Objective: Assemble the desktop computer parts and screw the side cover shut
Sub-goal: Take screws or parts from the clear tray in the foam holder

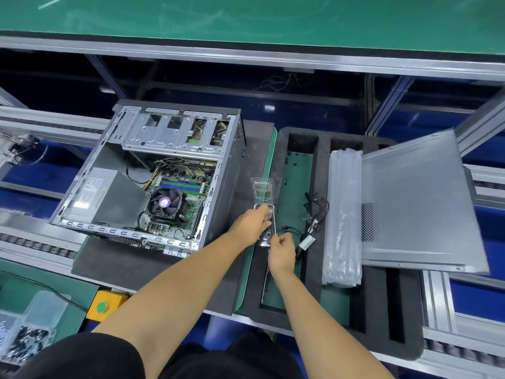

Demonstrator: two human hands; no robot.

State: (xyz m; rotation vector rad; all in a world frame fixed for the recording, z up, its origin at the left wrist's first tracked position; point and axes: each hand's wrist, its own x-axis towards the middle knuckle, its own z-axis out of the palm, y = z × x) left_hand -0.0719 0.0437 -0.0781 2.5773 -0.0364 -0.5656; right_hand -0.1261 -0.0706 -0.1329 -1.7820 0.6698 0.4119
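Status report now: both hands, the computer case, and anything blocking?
Left hand and right hand both grip clear plastic package. Computer case open, side cover off, lying on foam tray. Nothing blocking case.

Views: only one, head-worn, wide-angle.
Direction: forward and steeply down over the workbench [153,272].
Nearness: forearms are seen close at the bottom edge; the open computer case [153,176] lies at mid-frame.
Shared area: none.

Yellow box [107,304] with green button [101,307] sits at my bench's near-left edge. Clear plastic bin [41,313] of dark small parts [27,341] at near-left corner. Green mat [246,15] covers far shelf. Loose wires [284,80] hang below it.
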